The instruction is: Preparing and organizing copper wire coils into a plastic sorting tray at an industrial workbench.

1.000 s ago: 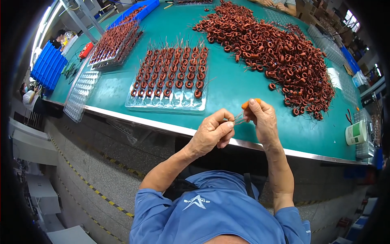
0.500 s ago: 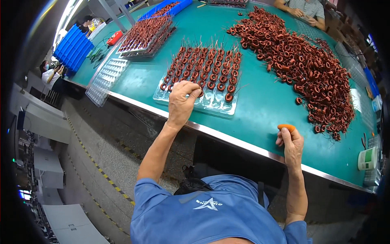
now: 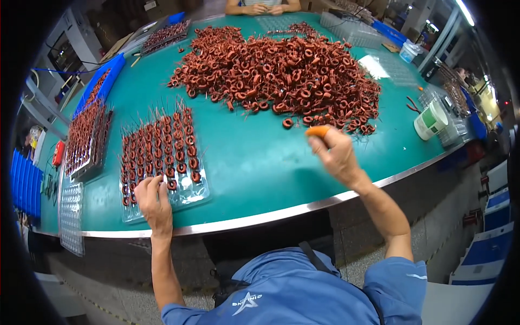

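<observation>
My left hand (image 3: 154,203) is at the front edge of a clear plastic tray (image 3: 190,199), its fingers bent together over the front row. Whatever may be between those fingertips is hidden. Rows of red-brown wound ring coils (image 3: 158,149) with upright wire leads fill most of the tray. A coil (image 3: 172,184) sits right beside the left fingertips. My right hand (image 3: 340,161) hangs over the table just in front of the big coil pile (image 3: 281,70). It looks empty, thumb and index finger slightly apart, with an orange finger cot (image 3: 317,131) on the index finger.
Stacked full trays (image 3: 86,138) and an empty clear tray (image 3: 71,211) lie at left, near a blue bin (image 3: 103,81). A white-green tub (image 3: 431,121) and red-handled pliers (image 3: 413,104) are at right. Another person's hands (image 3: 265,8) rest at the far edge.
My view has swung to the right. My right hand has moved forward from the table's front edge toward the pile. The left hand stays at the tray's front.
</observation>
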Available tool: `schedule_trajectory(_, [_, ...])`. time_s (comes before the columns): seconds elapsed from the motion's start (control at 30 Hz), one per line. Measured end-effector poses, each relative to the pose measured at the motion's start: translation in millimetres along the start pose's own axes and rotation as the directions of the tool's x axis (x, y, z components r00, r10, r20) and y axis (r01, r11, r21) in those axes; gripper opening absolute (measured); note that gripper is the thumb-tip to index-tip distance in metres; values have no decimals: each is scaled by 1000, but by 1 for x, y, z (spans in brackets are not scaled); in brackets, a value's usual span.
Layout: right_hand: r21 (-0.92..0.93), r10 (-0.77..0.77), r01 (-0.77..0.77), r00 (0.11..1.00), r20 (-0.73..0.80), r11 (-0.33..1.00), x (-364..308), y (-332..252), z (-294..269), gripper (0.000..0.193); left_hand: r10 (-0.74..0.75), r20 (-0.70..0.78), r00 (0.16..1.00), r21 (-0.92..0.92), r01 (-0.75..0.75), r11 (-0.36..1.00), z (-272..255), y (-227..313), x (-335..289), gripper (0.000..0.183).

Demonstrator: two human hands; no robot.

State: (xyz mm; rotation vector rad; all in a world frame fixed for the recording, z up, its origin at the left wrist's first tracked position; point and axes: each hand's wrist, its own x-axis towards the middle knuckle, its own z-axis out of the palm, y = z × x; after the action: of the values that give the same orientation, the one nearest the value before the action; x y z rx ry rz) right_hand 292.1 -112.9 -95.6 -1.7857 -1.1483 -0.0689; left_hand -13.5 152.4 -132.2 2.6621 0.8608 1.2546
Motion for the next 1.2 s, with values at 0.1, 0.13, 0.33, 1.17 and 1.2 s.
schedule_trajectory(0.1, [-255,-150,98,969,-196,962,44,35,-39,15,-55,-115,992,-14,54,998,-10,5,-4,17])
schedule_trajectory(0.13, [-485,-274,150,942,-196,862,58,44,-52,15,-72,-138,988,-32,69,997,-14,2,-7,17])
schedule_trajectory(0.33, [-842,-218,149,975,39,519,114,94,-64,16,-120,-139,983,-121,103,987,-30,-1,-17,16])
schedule_trajectory(1.17, [-134,-131,183,936,327,974,54,-73,2,15,88,15,996,-742,-48,669,70,163,11,51])
schedule_trajectory(1.2, [-105,-72,116,934,351,988,51,-76,5,16,86,18,996,-738,-44,673,72,161,9,51])
